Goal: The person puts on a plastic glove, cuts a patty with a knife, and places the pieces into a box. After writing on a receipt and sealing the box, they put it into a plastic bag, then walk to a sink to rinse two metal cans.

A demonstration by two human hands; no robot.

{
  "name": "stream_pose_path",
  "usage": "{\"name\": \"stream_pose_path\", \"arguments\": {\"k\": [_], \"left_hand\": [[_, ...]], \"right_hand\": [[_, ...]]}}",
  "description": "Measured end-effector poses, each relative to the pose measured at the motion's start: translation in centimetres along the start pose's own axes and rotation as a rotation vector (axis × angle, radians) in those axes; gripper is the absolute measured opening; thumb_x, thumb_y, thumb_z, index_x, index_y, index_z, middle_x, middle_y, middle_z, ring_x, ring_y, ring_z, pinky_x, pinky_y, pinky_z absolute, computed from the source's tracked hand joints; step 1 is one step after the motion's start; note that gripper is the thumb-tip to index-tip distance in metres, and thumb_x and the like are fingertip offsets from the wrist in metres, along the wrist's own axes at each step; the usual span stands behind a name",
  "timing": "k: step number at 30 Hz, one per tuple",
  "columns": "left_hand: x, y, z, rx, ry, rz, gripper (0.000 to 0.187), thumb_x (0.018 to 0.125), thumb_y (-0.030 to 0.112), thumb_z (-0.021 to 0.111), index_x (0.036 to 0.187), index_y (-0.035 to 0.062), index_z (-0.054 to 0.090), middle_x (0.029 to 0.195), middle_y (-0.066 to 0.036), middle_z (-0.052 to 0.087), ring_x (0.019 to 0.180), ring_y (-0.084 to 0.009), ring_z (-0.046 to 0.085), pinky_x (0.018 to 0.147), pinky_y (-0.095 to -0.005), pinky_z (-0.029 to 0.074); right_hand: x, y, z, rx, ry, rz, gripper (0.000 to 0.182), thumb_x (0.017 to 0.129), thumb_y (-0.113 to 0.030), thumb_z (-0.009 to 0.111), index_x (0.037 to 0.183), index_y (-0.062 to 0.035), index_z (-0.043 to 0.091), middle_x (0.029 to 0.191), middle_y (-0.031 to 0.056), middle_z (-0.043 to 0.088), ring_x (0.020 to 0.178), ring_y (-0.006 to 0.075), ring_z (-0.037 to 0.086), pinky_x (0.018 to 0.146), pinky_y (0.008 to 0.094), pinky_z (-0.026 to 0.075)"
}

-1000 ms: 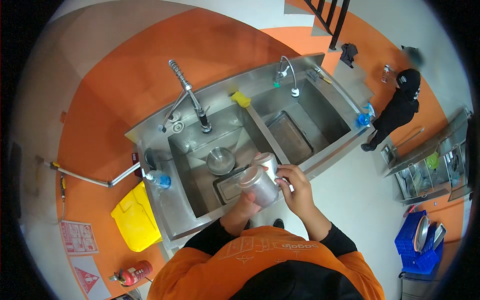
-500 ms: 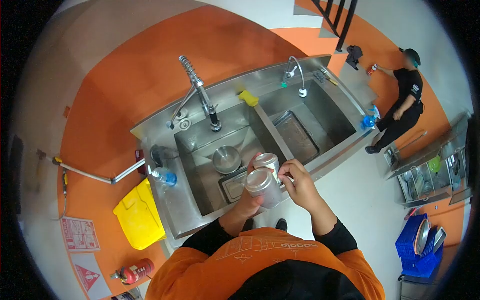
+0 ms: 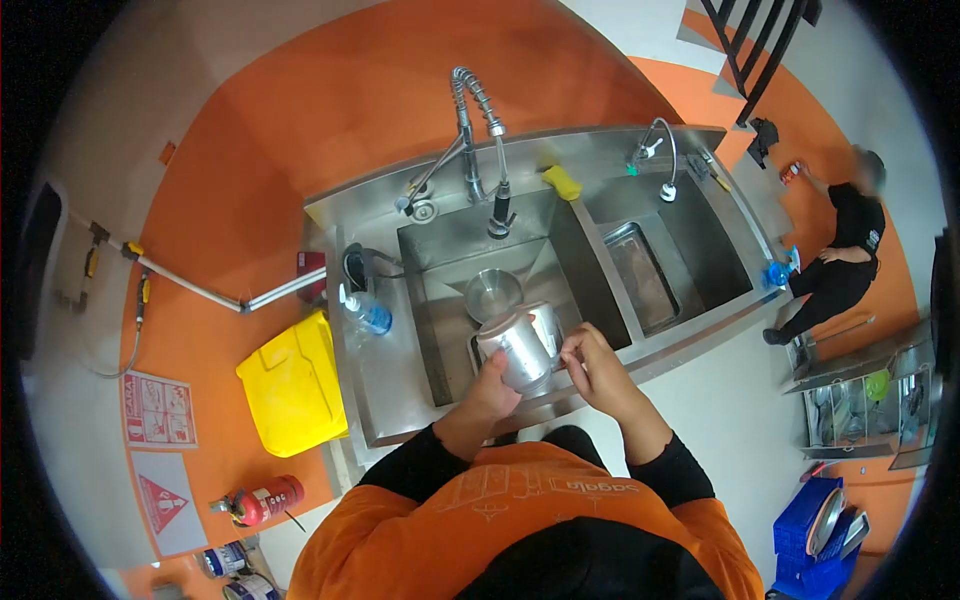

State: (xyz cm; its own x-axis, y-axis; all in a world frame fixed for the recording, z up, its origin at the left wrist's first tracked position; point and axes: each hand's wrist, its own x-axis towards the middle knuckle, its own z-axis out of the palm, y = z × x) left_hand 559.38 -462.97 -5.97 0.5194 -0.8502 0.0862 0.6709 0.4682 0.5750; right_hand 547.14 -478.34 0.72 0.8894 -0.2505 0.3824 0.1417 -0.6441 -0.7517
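Observation:
My left hand [image 3: 490,392] is wrapped round a pale, see-through jar [image 3: 516,352], tilted over the front of the left sink basin. A second jar [image 3: 546,322] sits close against its right side, partly hidden; the same hand seems to hold both. Close to the jars' right side is my right hand [image 3: 598,372], its thumb and fingertips pinched together. Whether anything small is between those fingertips cannot be made out. Below and beyond the jars, a round metal bowl [image 3: 493,292] rests in the left basin.
A spring faucet [image 3: 470,150] rises behind the left basin. A yellow sponge [image 3: 562,182] lies on the back ledge. The right basin holds a metal tray [image 3: 640,275]. A soap bottle [image 3: 368,312] stands on the left counter. Another person [image 3: 845,235] stands at the right.
The jars have tipped over in my left hand, their tops leaning left. My right hand stays pinched near them. The view has shifted, moving the sink rightward in the picture.

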Motion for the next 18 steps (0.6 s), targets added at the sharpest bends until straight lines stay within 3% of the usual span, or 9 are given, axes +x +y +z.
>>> {"name": "stream_pose_path", "arguments": {"k": [5,8,15,18], "left_hand": [[0.3,1.2,-0.2,0.005,-0.043,0.038,0.097,0.084,0.06,0.075,0.155,0.01,0.032,0.148,-0.004,0.048,0.134,-0.0219,0.05,0.112,-0.042,0.041],[0.3,0.6,-2.0,0.06,0.019,-0.045,0.103,0.081,0.058,0.079,0.157,0.0119,0.027,0.149,-0.004,0.046,0.134,-0.0208,0.048,0.111,-0.0412,0.041],[2.5,0.7,-2.1,0.101,0.153,0.055,0.106,0.079,0.056,0.081,0.158,0.0126,0.026,0.147,-0.005,0.047,0.132,-0.0215,0.049,0.11,-0.0412,0.041],[3.0,0.8,-2.9,0.09,0.188,0.06,0.102,0.08,0.055,0.081,0.156,0.0115,0.028,0.146,-0.006,0.048,0.133,-0.0225,0.049,0.111,-0.0415,0.041]], "right_hand": [[2.2,-1.1,1.6,0.109,0.15,0.027,0.024,0.086,0.01,0.066,0.098,-0.0037,0.05,0.102,0.0147,0.057,0.092,0.0302,0.061,0.081,0.0361,0.05],[4.1,-0.5,1.5,0.079,0.12,0.014,0.024,0.086,0.011,0.066,0.097,-0.0042,0.051,0.098,0.0144,0.059,0.09,0.0306,0.061,0.081,0.036,0.05],[7.6,2.8,1.8,0.072,-0.041,0.019,0.016,0.089,0.009,0.06,0.095,-0.0019,0.051,0.095,0.0174,0.059,0.091,0.0401,0.059,0.082,0.043,0.048],[9.1,4.1,2.6,0.046,-0.065,-0.032,0.022,0.084,0.015,0.058,0.092,-0.0027,0.048,0.094,0.0171,0.058,0.088,0.0375,0.06,0.078,0.0416,0.05]]}}
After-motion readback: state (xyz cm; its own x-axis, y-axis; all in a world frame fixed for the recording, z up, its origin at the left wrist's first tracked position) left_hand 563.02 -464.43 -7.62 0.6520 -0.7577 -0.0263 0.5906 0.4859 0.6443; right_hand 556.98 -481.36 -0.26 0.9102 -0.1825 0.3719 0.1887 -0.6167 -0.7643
